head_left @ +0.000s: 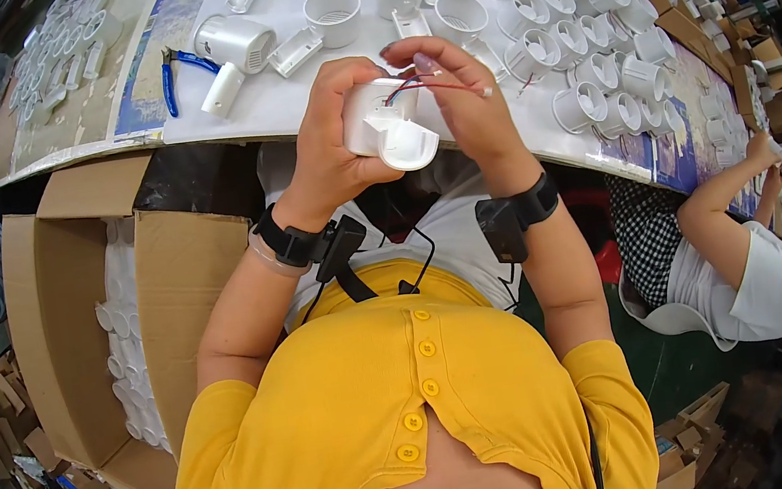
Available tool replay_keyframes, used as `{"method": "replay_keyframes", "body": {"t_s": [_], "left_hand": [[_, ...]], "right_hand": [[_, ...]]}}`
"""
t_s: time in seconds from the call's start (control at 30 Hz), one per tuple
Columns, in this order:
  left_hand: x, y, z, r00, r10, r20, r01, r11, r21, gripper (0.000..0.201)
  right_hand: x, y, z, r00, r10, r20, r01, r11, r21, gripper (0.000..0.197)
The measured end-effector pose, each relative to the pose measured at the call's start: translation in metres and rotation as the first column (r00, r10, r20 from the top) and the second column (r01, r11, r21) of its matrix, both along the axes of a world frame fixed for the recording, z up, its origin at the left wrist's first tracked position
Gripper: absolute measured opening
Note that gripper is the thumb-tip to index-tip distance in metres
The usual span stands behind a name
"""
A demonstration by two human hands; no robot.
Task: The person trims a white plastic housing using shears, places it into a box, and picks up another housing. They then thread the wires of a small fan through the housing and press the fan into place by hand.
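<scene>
1. We judge the white housing [382, 128] to be light, stiff plastic, smooth enough to slip a little; it sits in front of our chest, by the table's near edge.
2. Its thin wires [450, 87] look like the fragile part, so we would grip the rounded shell and never pull by the leads.
3. Our left hand [330, 134] is wrapped around the shell's side, fingers and thumb pressing it.
4. Our right hand [472, 109] curves beside the wires; we cannot tell whether its fingertips pinch them.
5. Beyond, white cups [333, 12] and blue-handled cutters [169, 87] lie on the table [273, 100].
6. An open carton [193, 269] of white parts stands to our left.
</scene>
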State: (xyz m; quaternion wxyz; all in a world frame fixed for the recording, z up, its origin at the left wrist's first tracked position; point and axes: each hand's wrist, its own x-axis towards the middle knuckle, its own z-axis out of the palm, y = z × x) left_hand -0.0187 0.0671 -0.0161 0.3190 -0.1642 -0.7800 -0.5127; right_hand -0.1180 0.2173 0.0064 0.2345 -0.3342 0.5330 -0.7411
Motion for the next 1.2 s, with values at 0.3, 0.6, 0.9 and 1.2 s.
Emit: {"method": "replay_keyframes", "body": {"t_s": [0.3,0.6,0.9,1.2], "left_hand": [[-0.002,0.006,-0.009,0.999,0.023,0.028,-0.027,0.988,0.155,0.067],[-0.005,0.015,-0.009,0.997,-0.06,0.038,0.043,0.936,0.348,0.063],[-0.004,0.023,0.007,0.996,-0.001,0.085,-0.037,0.894,0.447,0.053],[-0.015,0.023,-0.005,0.996,0.075,0.056,-0.088,0.953,0.289,0.061]], "right_hand": [[0.03,-0.011,-0.023,0.996,0.041,0.076,-0.029,0.988,-0.154,0.029],[0.039,-0.018,-0.024,0.984,0.004,0.177,0.037,0.972,-0.23,0.029],[0.046,-0.025,-0.014,0.913,0.105,0.395,0.058,0.923,-0.38,0.026],[0.035,-0.025,-0.012,0.89,0.076,0.449,0.095,0.933,-0.346,0.025]]}}
